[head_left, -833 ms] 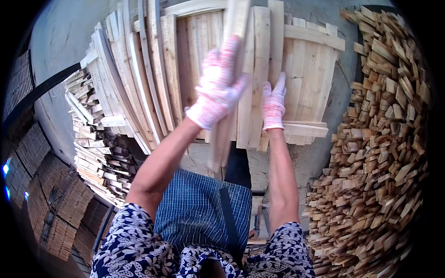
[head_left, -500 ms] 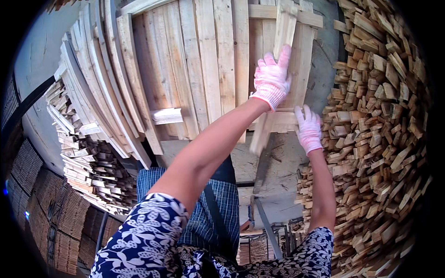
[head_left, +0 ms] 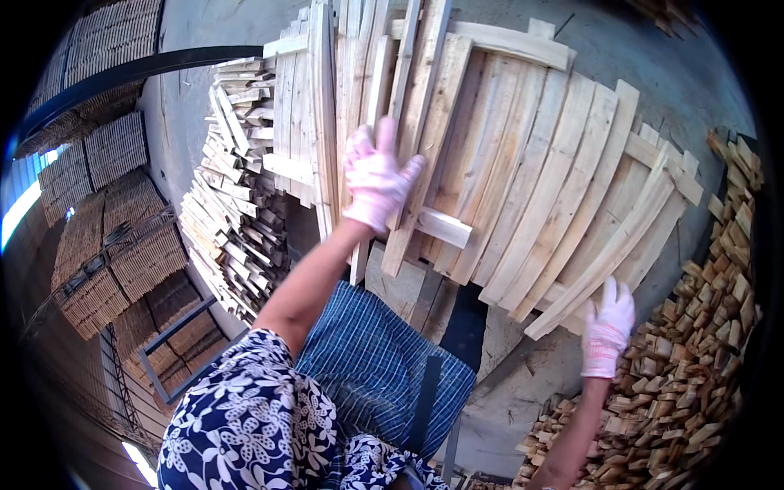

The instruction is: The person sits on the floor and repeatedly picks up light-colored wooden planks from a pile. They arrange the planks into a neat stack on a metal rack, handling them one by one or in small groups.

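Note:
My left hand (head_left: pixel 380 175), in a pink and white knit glove, is over a group of long loose planks (head_left: pixel 425 73) left of the middle. Its fingers are apart and the thumb points out to the right; whether it presses on the wood I cannot tell. My right hand (head_left: pixel 611 331), gloved alike, is open beside the near right corner of a row of pale boards (head_left: pixel 535 180). These lie side by side across crosspieces (head_left: pixel 513 42). One narrow plank (head_left: pixel 608 245) rests at a slant near the row's right end, close to my right fingertips.
A large heap of short wood pieces (head_left: pixel 686 384) fills the lower right. Left of the boards stands a pile of split sticks (head_left: pixel 233 196). Bundled stacks of slats (head_left: pixel 122 237) and a dark metal bar (head_left: pixel 163 61) are at the far left.
The view has swung left. My left hand has let go of the slanting plank on the right and moved to the loose planks on the left. My right hand stays near the right corner.

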`<state>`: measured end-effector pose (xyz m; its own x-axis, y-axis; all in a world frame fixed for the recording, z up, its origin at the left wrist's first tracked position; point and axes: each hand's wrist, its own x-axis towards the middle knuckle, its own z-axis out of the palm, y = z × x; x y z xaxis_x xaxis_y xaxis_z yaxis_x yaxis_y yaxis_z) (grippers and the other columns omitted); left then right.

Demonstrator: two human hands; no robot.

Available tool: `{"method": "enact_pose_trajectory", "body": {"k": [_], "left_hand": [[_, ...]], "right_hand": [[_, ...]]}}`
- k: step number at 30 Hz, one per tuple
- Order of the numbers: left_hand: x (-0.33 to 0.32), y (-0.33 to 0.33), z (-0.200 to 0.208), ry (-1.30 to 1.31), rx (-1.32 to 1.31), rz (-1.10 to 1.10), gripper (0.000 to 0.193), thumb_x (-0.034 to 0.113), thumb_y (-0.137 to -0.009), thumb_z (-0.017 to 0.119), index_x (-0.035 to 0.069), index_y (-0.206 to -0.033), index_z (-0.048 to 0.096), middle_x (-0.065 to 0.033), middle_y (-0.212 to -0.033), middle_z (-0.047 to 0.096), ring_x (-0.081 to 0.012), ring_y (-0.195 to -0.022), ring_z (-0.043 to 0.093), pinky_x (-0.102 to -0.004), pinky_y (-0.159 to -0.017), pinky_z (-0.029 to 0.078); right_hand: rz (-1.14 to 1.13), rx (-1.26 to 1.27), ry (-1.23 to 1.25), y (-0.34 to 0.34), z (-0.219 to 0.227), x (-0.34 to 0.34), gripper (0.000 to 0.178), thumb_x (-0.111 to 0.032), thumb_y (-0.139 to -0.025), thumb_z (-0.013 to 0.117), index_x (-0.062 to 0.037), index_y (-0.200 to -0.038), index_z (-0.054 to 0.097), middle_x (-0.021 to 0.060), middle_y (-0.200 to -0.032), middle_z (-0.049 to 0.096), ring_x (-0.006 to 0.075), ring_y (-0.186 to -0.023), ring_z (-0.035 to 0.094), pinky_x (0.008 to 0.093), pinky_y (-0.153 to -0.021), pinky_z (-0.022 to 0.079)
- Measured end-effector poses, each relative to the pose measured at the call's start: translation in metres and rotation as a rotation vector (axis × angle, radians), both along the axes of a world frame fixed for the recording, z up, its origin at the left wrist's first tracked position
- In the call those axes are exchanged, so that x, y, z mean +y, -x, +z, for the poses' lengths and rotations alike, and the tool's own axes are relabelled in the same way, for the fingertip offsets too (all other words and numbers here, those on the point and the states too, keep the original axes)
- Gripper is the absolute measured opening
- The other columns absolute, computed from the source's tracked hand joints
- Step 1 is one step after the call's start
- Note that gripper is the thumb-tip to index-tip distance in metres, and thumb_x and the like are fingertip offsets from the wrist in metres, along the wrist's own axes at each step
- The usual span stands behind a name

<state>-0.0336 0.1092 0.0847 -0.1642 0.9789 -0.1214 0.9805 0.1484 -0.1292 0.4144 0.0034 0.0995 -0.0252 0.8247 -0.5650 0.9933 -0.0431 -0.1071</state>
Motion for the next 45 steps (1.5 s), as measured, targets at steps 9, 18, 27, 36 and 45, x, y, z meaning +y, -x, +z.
{"method": "enact_pose_trajectory", "body": {"k": [9,18,27,36,45], "left_hand": [[0.034,0.016,0.017,0.304,-0.341,0.087,0.069,0.04,-0.083,0.07,0.007,-0.141,0.052,-0.0261,-0.134,0.048,-0.0453,-0.123,0.046,-0.052,-0.105,0.042],[0.003,0.007,-0.002,0.138,-0.147,0.018,0.079,0.047,-0.082,0.073,0.005,-0.142,0.044,-0.0289,-0.135,0.045,-0.0461,-0.123,0.047,-0.0558,-0.102,0.041],[-0.03,-0.018,0.005,-0.177,-0.646,-0.149,0.057,-0.001,-0.07,0.067,0.002,-0.124,0.049,-0.0292,-0.118,0.058,-0.0466,-0.106,0.06,-0.0525,-0.085,0.052],[-0.036,0.017,0.004,-0.005,-0.27,-0.021,0.078,0.023,-0.078,0.079,0.009,-0.142,0.036,-0.0297,-0.125,0.046,-0.0437,-0.104,0.055,-0.0546,-0.084,0.048],[-0.02,-0.013,-0.018,-0.011,-0.039,-0.044,0.066,0.015,-0.082,0.062,0.005,-0.142,0.038,-0.0292,-0.121,0.051,-0.0416,-0.102,0.055,-0.0574,-0.082,0.044]], "right_hand": [[-0.71,1.0,-0.071,0.327,-0.066,0.098,0.062,-0.034,-0.1,0.058,0.0008,-0.149,0.04,0.0258,-0.141,0.054,0.039,-0.129,0.053,0.0424,-0.109,0.041],[-0.896,0.737,-0.247,0.217,0.011,0.064,0.064,-0.018,-0.103,0.055,-0.0031,-0.158,0.026,0.0173,-0.156,0.039,0.027,-0.137,0.044,0.0369,-0.116,0.035],[-0.831,0.25,-0.277,0.112,-0.112,0.047,0.068,-0.034,-0.105,0.046,0.0017,-0.157,0.02,0.0274,-0.158,0.035,0.0396,-0.143,0.039,0.04,-0.117,0.033],[-0.735,0.325,-0.29,0.059,-0.054,0.079,0.065,-0.036,-0.105,0.051,0.0008,-0.155,0.031,0.0231,-0.155,0.041,0.0361,-0.138,0.046,0.0405,-0.116,0.035],[-1.228,0.403,-0.225,0.077,-0.096,0.074,0.071,-0.051,-0.107,0.036,-0.0028,-0.158,0.028,0.0179,-0.162,0.033,0.0324,-0.144,0.039,0.0381,-0.12,0.03]]}}
